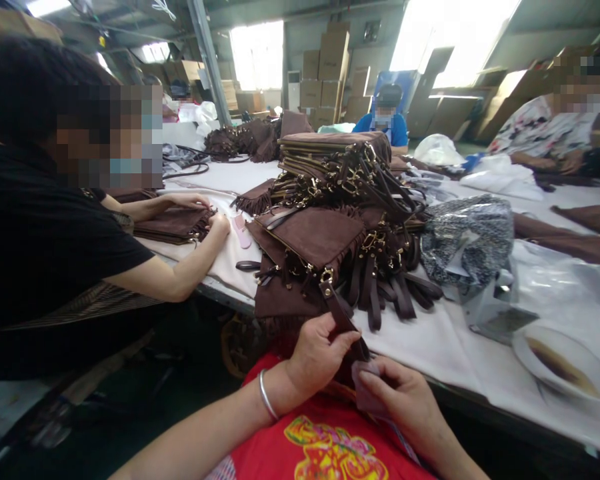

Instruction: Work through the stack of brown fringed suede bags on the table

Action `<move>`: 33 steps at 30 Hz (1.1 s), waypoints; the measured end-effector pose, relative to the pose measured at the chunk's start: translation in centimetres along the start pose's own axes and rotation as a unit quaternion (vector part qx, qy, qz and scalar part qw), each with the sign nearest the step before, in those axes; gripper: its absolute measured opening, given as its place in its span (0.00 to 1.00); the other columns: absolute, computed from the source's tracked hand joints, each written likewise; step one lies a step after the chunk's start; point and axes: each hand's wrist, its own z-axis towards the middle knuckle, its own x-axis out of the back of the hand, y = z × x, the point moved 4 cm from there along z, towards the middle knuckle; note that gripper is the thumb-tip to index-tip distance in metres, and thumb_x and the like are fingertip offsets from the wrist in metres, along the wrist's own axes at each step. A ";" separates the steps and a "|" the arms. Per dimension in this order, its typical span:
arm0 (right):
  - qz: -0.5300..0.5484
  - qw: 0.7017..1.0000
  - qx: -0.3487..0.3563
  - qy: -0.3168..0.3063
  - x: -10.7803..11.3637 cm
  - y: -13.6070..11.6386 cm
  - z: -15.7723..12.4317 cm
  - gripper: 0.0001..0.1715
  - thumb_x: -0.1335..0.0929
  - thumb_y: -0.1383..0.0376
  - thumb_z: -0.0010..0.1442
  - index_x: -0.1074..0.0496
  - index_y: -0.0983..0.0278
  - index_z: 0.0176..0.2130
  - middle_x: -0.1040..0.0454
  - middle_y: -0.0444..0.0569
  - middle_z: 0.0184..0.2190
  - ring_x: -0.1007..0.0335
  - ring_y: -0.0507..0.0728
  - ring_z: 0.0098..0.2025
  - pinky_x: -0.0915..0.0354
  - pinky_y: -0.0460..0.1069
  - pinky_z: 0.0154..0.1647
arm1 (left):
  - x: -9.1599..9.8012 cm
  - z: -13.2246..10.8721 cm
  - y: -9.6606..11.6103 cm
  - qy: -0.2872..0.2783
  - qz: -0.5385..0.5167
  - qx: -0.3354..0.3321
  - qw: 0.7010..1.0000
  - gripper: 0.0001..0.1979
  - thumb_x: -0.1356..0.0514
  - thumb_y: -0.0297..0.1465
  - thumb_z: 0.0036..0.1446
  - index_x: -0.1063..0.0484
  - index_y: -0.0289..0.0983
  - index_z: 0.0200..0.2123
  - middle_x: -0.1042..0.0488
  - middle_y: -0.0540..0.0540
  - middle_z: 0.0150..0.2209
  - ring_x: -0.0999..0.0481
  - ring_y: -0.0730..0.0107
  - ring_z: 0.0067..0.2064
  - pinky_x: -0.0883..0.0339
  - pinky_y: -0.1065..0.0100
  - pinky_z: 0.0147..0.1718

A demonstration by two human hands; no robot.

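Head view, at the left of the frame: a co-worker in a black top (45,220) leaned over the table, both arms stretched toward a low stack of brown bags (163,228). Just right of that stack lay a pink item (241,231) on the white table covering (220,261).

From the bottom edge, left of centre, the wearer's left forearm slanted up and to the right, a silver bangle (267,396) around the wrist. The left hand (314,352), at lower centre, was turned with its back upward, thumb and forefinger clamped on a dark brown strap (341,316), the other fingers curled in beneath. The strap sloped down to the right from a gold ring (327,274) at the corner of a brown bag (313,235), which lay at the centre of the frame on the front of a large pile.

Right of the left hand and a little lower, the right hand (405,395) reached up from the bottom edge, its thumb pressed over a mauve cloth (371,393) against bent fingers. The cloth was by the strap's lower end; whether they touched could not be told. Farther right stood a plastic-wrapped grey bundle (469,240), with a bowl (563,363) at lower right.
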 end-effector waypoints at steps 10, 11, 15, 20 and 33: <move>0.034 0.999 -0.022 -0.003 -0.6 -0.4 -0.1 0.18 0.26 0.53 0.45 0.26 0.66 0.23 0.30 0.43 0.19 0.41 0.50 0.23 0.42 0.45 0.25 | 0.1 0.3 0.0 0.006 -0.021 0.007 1.000 0.06 0.39 0.31 0.57 0.25 0.35 0.35 0.23 0.49 0.32 0.26 0.71 0.33 0.31 0.72 0.34; 0.037 0.999 -0.023 -0.002 -0.6 -0.4 0.0 0.18 0.26 0.53 0.45 0.27 0.66 0.22 0.31 0.42 0.19 0.41 0.50 0.23 0.42 0.45 0.25 | 0.1 0.3 0.1 0.007 -0.019 0.003 1.000 0.06 0.39 0.31 0.57 0.25 0.35 0.35 0.23 0.48 0.32 0.26 0.71 0.33 0.31 0.72 0.34; 0.042 0.999 -0.027 0.000 -0.7 0.2 0.2 0.18 0.25 0.53 0.44 0.25 0.66 0.23 0.29 0.44 0.20 0.39 0.51 0.23 0.41 0.45 0.25 | 0.5 0.3 0.2 0.022 -0.024 0.004 0.999 0.06 0.39 0.31 0.57 0.24 0.35 0.36 0.22 0.48 0.34 0.26 0.70 0.34 0.31 0.72 0.35; 0.042 0.999 -0.021 0.013 -0.6 0.9 0.5 0.19 0.25 0.54 0.44 0.29 0.66 0.20 0.31 0.43 0.17 0.41 0.50 0.21 0.42 0.45 0.23 | 0.8 0.2 0.1 0.025 -0.018 0.007 1.000 0.07 0.39 0.32 0.57 0.24 0.35 0.36 0.22 0.48 0.34 0.25 0.69 0.34 0.30 0.71 0.36; 0.103 0.993 -0.057 0.012 -1.4 0.1 0.2 0.23 0.23 0.53 0.41 0.34 0.65 0.20 0.35 0.40 0.13 0.44 0.48 0.17 0.46 0.45 0.19 | 0.4 -0.3 1.0 0.017 -0.025 0.022 0.999 0.08 0.39 0.31 0.57 0.24 0.35 0.39 0.21 0.48 0.35 0.25 0.69 0.35 0.30 0.71 0.36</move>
